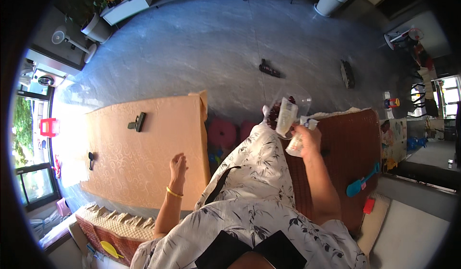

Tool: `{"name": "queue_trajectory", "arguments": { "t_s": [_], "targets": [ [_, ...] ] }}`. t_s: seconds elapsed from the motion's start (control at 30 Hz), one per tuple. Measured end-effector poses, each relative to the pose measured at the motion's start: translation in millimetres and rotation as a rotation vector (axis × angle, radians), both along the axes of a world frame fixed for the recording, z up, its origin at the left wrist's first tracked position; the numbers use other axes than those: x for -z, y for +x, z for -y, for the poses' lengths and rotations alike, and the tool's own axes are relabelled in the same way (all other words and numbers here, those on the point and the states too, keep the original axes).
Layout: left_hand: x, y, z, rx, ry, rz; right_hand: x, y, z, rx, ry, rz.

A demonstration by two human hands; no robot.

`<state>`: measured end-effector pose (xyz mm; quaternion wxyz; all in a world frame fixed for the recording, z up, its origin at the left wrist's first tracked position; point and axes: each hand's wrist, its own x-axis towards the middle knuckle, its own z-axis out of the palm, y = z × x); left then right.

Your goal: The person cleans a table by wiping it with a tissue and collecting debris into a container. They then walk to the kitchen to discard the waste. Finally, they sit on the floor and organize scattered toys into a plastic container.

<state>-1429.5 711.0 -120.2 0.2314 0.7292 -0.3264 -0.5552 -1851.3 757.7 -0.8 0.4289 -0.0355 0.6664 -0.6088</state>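
Note:
My right hand (310,137) grips a white plastic packet (296,147) above the brown-covered seat at my right. Against that hand is a clear plastic container (305,102), with dark red pieces (274,113) in it that I cannot identify. A second white packet (287,117), which bears print, lies over the container; how the hand supports the container is partly hidden. My left hand (178,165), a yellow bangle at its wrist, holds nothing. Its fingers are loosely bent over the right part of a table with a tan patterned cloth (144,161).
A toy pistol (137,122) and a dark spoon-like object (90,160) lie on the table. Pink round stools (222,132) stand beyond my knees. Two dark objects (270,69) rest on the grey floor (201,45). A blue toy shovel (362,182) lies on the brown seat (345,143).

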Motion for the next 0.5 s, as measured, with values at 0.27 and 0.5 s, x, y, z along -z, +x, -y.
{"name": "queue_trajectory", "arguments": {
  "t_s": [0.27,0.5],
  "targets": [
    [29,34,33,-0.4,0.126,-0.193,-7,-67,31,-0.045,0.1,-0.174],
    [10,3,173,-0.46,0.005,-0.189,49,-118,71,0.128,0.071,-0.146]
  ]
}}
